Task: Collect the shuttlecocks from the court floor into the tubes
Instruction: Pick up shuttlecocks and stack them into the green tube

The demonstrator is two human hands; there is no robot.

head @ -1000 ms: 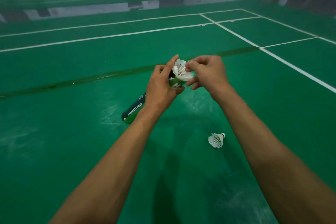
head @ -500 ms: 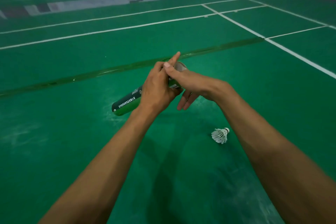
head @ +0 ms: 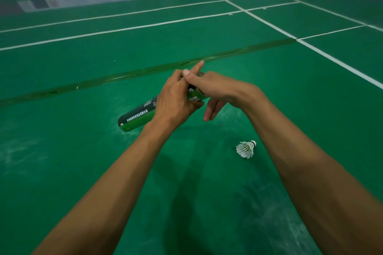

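Head view: left grip curls round the green tube near its mouth, forefinger straight, while right grip lies loose over that mouth, fingers drooping, and one shuttlecock rests on the floor below-right of both.

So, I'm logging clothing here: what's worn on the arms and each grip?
Nothing visible. Left forearm and right forearm are bare, with no sleeves in frame. The left grip and right grip wear no gloves; neither wrist has a watch.
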